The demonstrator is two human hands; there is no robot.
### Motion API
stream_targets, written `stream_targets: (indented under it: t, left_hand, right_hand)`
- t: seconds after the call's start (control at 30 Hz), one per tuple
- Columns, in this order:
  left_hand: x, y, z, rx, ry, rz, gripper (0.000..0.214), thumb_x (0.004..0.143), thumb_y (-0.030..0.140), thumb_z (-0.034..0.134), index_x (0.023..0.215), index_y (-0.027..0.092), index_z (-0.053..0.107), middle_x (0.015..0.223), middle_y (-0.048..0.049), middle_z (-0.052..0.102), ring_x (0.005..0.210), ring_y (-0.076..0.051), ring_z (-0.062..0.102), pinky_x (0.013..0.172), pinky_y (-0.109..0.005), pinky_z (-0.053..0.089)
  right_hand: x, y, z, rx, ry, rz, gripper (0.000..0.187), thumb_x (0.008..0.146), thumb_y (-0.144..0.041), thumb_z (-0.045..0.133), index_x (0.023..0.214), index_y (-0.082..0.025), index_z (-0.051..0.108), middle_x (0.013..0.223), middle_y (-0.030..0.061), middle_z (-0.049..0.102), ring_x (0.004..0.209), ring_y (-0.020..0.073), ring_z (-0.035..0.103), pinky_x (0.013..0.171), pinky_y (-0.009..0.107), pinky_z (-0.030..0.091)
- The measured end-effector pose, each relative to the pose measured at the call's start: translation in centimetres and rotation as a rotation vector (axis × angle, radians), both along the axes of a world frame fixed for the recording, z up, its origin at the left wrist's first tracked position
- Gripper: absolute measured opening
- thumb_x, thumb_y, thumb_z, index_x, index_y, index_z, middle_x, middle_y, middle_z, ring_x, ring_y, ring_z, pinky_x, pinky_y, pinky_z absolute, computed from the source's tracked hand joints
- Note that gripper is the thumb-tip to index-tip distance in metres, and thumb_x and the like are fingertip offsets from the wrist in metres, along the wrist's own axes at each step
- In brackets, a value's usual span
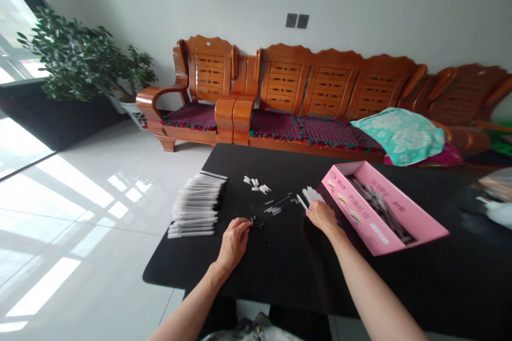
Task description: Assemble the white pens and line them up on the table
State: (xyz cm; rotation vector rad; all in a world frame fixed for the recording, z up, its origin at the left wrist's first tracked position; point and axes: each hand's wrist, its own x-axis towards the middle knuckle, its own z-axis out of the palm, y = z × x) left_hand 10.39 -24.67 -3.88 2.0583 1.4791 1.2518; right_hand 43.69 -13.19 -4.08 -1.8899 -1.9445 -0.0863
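My left hand (235, 244) rests low over the black table, fingers drawn together. Its fingertips meet a small pile of black pieces (258, 224); whatever they pinch is hidden. My right hand (322, 216) closes over the near ends of a bunch of white pen barrels (312, 195) beside the pink box. Between the hands lie several thin dark-and-clear refills (279, 203). Small white caps (256, 184) are scattered farther back. On the left, a long row of white pens (196, 205) lies side by side, several with black ends.
An open pink box (394, 232) holding dark slender items stands right of my right hand. The black table (280, 272) has a rounded left corner. Behind it are wooden seats (286, 77) with a turquoise cloth (404, 136). A clear plastic bag (498, 205) sits far right.
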Motion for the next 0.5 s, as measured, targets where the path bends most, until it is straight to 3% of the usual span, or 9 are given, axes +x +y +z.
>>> stream_targets:
  t: [0.17,0.23,0.33,0.5]
  left_hand:
    - [-0.1,0.4,0.4,-0.078,-0.042,0.045,0.027,0.089,0.011,0.052,0.102,0.022,0.072,0.103,-0.0064,0.068,0.094,-0.018,0.065,0.085,-0.030,0.055]
    - [-0.1,0.8,0.5,-0.097,-0.063,0.056,0.026,0.089,0.012,0.052,0.102,0.021,0.072,0.103,-0.0065,0.068,0.092,-0.018,0.066,0.084,-0.030,0.055]
    - [-0.1,1.6,0.5,-0.102,-0.073,0.063,0.024,0.089,0.014,0.053,0.101,0.020,0.072,0.101,-0.0068,0.068,0.089,-0.018,0.066,0.080,-0.029,0.054]
    - [0.0,3.2,0.5,-0.130,-0.003,0.041,0.022,0.091,0.020,0.055,0.102,0.021,0.073,0.094,-0.0053,0.068,0.082,-0.016,0.065,0.075,-0.026,0.052]
  right_hand:
    - [-1.3,-1.3,0.7,-0.090,0.227,-0.014,0.029,0.066,-0.030,0.068,0.043,-0.024,0.052,0.042,0.0043,0.056,0.041,0.0201,0.055,0.043,0.031,0.036]
    - [-2.4,-2.4,1.4,-0.181,0.471,-0.048,0.019,0.065,-0.028,0.067,0.050,-0.022,0.057,0.044,0.0031,0.059,0.038,0.0174,0.053,0.039,0.028,0.035]
    - [-4.7,-4.2,2.5,-0.346,0.910,-0.096,0.020,0.075,-0.036,0.058,0.063,-0.020,0.060,0.042,-0.0018,0.056,0.028,0.0122,0.044,0.030,0.022,0.026]
    - [-8.5,-5.8,3.0,-0.307,1.273,0.013,0.023,0.076,-0.039,0.064,0.071,-0.018,0.058,0.046,-0.0036,0.058,0.029,0.0086,0.046,0.027,0.016,0.023]
